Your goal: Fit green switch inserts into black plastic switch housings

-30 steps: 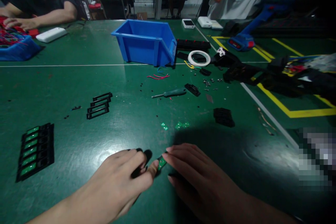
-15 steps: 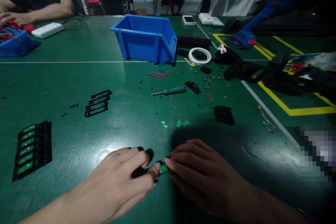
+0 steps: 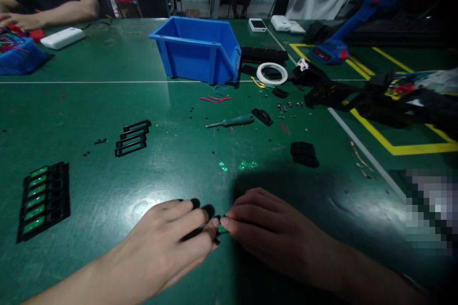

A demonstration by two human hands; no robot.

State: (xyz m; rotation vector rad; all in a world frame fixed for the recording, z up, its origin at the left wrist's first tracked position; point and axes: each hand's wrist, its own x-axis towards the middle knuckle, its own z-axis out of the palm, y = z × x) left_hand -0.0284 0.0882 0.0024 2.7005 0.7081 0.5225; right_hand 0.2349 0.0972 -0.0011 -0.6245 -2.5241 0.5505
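Observation:
My left hand (image 3: 168, 240) and my right hand (image 3: 266, 231) meet at the near edge of the green table (image 3: 107, 100). Between their fingertips they pinch a small green part (image 3: 222, 228) set in a black piece, mostly hidden by the fingers. Both hands have their fingers closed on it. Small loose green chips (image 3: 246, 165) lie just beyond the hands. A stack of finished black frames with green inserts (image 3: 43, 200) lies at the left. Empty black frames (image 3: 131, 139) lie further in.
A blue bin (image 3: 198, 52) stands mid-table, with a green-handled screwdriver (image 3: 231, 122), red wires (image 3: 214, 99), a tape roll (image 3: 272, 74) and screws nearby. A black part pile (image 3: 305, 154) sits right. Black cables (image 3: 375, 97) crowd the right side. Another person's arm (image 3: 53, 12) rests at far left.
The green part has turned flatter and is now nearly covered by my fingertips. My right hand has slid a little closer to the left one. The view has tilted slightly down.

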